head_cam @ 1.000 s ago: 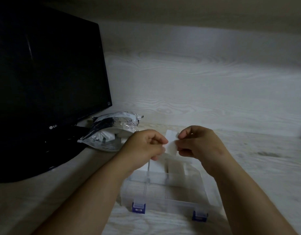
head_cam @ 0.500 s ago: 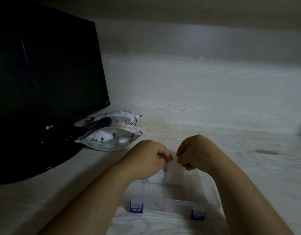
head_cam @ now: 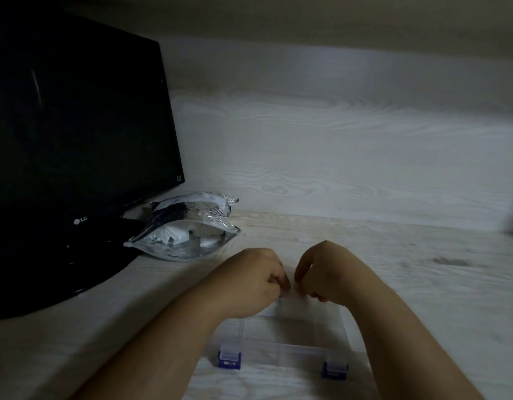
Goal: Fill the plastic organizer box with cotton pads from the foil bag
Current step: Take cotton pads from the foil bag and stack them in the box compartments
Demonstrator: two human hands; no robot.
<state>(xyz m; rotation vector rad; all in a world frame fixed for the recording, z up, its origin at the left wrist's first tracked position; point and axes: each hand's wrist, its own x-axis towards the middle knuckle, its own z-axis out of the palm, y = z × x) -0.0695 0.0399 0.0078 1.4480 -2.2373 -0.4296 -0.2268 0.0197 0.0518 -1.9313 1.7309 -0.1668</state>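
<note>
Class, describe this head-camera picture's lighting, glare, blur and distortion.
Head view: dim throughout, monitor nearly black; glare glints on the foil bag; left hand, right hand and clear box look soft; wide-angle lens bows the monitor's edge.

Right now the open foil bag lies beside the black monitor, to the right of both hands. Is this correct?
No. The head view shows the foil bag beside the monitor, but to the left of the left hand and right hand.

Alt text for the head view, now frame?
The left hand and right hand pinch a white cotton pad at the far side of a clear plastic organizer box with blue latches. An open silver foil bag lies by a black monitor.
</note>
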